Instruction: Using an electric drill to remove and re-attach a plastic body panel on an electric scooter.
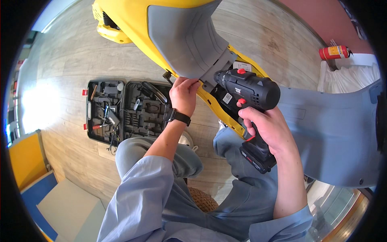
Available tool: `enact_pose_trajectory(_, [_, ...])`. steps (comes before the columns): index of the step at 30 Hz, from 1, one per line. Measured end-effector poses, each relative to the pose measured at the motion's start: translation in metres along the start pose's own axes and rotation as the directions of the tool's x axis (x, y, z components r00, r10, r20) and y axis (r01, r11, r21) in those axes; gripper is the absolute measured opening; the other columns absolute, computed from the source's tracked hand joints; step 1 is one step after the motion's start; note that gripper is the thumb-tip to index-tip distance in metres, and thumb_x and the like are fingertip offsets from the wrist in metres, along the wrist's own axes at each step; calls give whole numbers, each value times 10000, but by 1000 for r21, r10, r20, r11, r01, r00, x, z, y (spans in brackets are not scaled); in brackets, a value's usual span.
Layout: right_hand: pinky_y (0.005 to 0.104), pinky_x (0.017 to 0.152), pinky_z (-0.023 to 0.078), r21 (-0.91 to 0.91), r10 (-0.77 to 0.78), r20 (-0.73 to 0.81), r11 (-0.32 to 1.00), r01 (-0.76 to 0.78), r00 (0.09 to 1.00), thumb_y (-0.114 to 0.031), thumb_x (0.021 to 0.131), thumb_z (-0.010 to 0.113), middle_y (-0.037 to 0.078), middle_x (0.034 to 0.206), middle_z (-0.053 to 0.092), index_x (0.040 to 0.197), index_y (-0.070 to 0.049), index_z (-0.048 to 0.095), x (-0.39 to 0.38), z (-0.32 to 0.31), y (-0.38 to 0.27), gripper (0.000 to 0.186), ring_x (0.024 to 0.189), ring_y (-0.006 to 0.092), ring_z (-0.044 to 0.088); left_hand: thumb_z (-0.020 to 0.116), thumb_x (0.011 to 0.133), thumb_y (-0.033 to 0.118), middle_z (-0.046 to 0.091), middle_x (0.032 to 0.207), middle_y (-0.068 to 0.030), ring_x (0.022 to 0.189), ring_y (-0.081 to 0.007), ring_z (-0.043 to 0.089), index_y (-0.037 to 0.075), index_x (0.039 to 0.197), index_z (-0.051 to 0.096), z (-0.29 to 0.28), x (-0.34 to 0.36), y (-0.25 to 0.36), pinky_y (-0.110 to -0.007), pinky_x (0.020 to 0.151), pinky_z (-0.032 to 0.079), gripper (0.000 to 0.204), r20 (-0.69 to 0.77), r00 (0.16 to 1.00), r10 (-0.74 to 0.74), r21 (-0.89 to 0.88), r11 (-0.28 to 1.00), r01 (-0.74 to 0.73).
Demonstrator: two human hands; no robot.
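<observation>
My right hand (264,125) grips a black cordless drill (264,90) with red switches and a battery below; its chuck points left toward a dark grey bracket on a yellow-and-grey machine body (183,36), bit hidden or too small to make out. My left hand (183,94), wearing a black wristband, has its fingers bent and pressed together at the yellow rim beside that bracket, just left of the chuck; what they pinch is hidden. Below the bracket an open dark compartment (225,99) shows white labels, partly covered by the drill.
An open black toolbox (105,137) with assorted tools lies on the wooden floor at left. A large grey panel (326,129) extends to the right. A red fire extinguisher (332,52) is at upper right, and yellow, blue and beige panels (24,161) stand at lower left.
</observation>
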State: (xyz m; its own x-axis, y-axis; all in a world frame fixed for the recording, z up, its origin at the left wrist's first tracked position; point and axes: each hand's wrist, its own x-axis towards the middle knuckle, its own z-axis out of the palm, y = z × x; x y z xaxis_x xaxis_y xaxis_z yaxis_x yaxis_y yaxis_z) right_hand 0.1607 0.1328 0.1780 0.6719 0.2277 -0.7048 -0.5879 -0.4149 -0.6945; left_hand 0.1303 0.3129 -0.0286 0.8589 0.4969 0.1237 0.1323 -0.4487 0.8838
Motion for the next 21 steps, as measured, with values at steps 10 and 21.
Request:
enact_pose_trajectory(10, [233,492,383,38,-19,18,999,18,1000,-110,807,644,10,673,550,1003,-3,605,-1,5,-3,227,557,65,479,770,722,24,647,822,-61,679,-151,622,40,911,746,-3,-1,-9,-262,624,507,191,-25,998,57,-19,998,-58])
enact_pose_trajectory(21, [246,490,389,-43,23,21,999,-22,1000,-121,793,641,13,629,543,929,-13,621,10,12,-1,174,545,74,489,815,656,81,540,753,-46,643,-158,555,70,890,721,5,1,-11,-286,629,495,252,1,972,-235,-106,966,234])
